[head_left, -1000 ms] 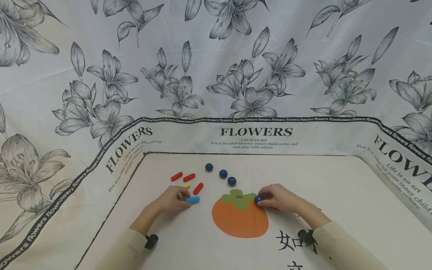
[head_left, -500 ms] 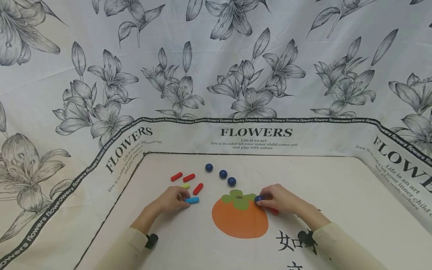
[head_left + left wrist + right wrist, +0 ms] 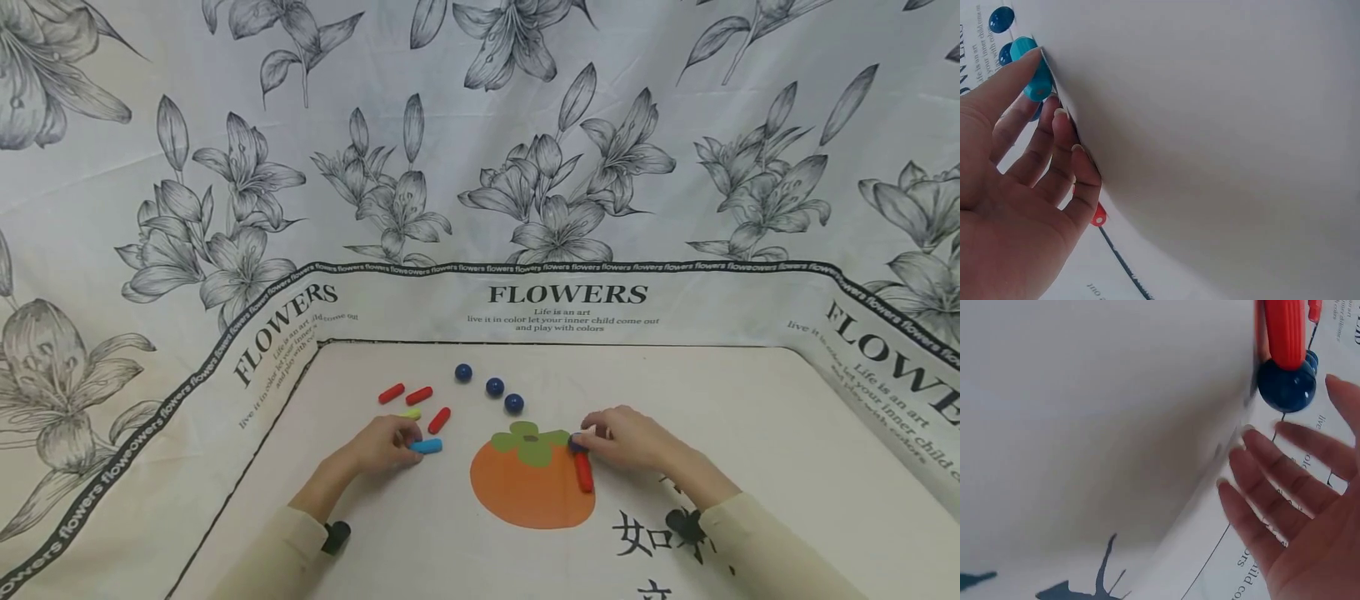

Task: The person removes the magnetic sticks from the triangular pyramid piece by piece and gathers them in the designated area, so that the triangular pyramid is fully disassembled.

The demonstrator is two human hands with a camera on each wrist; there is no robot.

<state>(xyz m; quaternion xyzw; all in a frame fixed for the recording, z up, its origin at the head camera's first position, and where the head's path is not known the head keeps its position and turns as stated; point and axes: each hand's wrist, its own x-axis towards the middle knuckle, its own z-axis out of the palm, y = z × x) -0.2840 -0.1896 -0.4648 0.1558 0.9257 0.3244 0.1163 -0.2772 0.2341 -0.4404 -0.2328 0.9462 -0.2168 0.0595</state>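
My left hand [image 3: 384,444] pinches a light-blue ridged rod [image 3: 427,447] between thumb and fingers, close to the tabletop; the left wrist view shows the thumb lying across the rod [image 3: 1034,75]. At the right, my right hand [image 3: 628,437] has its fingers spread and relaxed beside a dark-blue ball [image 3: 576,442]. A red ridged rod [image 3: 584,472] touches that ball and points toward me, over the printed persimmon's right edge. In the right wrist view, a gap shows between the fingertips and the ball [image 3: 1287,385], and the red rod [image 3: 1285,331] meets it.
Three dark-blue balls [image 3: 494,387] lie in a slanting row behind the persimmon print [image 3: 525,492]. Left of them are three red rods [image 3: 419,395] and a yellow-green rod [image 3: 411,413], partly hidden by my left hand. Floral cloth [image 3: 570,308] rises behind the table.
The red rod has come out from under my right hand and turned to point toward me. My right fingers have loosened from the dark-blue ball. The left hand stays nearly still.
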